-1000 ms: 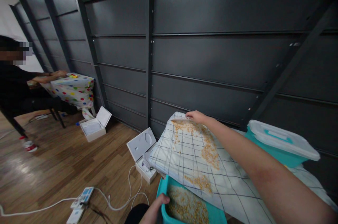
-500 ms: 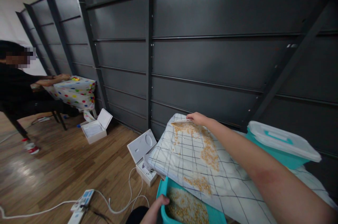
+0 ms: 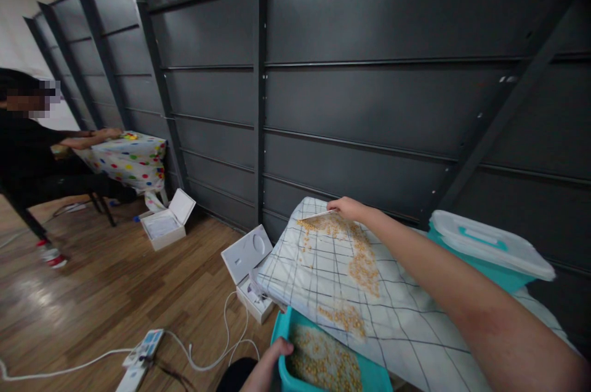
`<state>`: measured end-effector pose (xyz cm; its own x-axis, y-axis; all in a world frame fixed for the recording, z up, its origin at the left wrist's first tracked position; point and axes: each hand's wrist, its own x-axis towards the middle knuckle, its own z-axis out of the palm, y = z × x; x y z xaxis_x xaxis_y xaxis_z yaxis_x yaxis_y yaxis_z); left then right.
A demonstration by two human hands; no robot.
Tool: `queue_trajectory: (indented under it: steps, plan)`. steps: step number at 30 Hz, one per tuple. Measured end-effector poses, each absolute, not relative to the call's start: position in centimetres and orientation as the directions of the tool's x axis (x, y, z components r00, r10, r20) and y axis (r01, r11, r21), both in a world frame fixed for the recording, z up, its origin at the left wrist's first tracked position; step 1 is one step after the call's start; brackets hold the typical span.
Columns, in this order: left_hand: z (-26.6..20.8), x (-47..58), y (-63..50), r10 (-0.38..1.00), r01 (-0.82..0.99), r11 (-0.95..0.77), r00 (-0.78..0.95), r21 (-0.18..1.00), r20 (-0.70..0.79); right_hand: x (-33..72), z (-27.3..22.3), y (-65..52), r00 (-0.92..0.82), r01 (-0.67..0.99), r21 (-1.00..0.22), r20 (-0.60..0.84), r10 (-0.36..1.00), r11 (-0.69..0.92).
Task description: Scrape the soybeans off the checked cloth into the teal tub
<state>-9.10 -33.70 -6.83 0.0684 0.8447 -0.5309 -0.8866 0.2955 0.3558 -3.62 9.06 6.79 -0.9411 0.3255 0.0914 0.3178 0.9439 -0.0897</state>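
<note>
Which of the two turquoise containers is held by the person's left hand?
The open container at the checked cloth's edge: the left hand grips its rim, and grains show inside. The other container, farther right, has a white lid.

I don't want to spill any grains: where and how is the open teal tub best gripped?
I'd grip the teal tub by its left rim, coming from the left, thumb over the edge, where the left hand is. That wall gives an edge to pinch, while the far side runs close along the checked cloth. Its top is open over loose grains, so hold it level.
</note>
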Motion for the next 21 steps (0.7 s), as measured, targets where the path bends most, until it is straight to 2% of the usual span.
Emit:
queue_trajectory:
  steps: [6,15,21]
  plan:
    - [-7.2,-8.9,-33.4,0.817,-0.883,0.316,0.067,0.347,-0.573,-2.2,7.1,8.2,-0.94,0.314,-0.082,0.113,0.322,0.946]
    - [-7.4,-8.8,-33.5,0.845,-0.892,0.303,0.088,0.337,-0.528,-3.0,8.0,7.0,-0.857,0.408,-0.097,0.302,0.417,0.908]
    - [-7.7,-8.8,-33.6,0.853,-0.898,0.272,0.059,0.346,-0.519,-6.4,6.3,5.3,-0.872,0.37,-0.116,0.299,0.387,0.922]
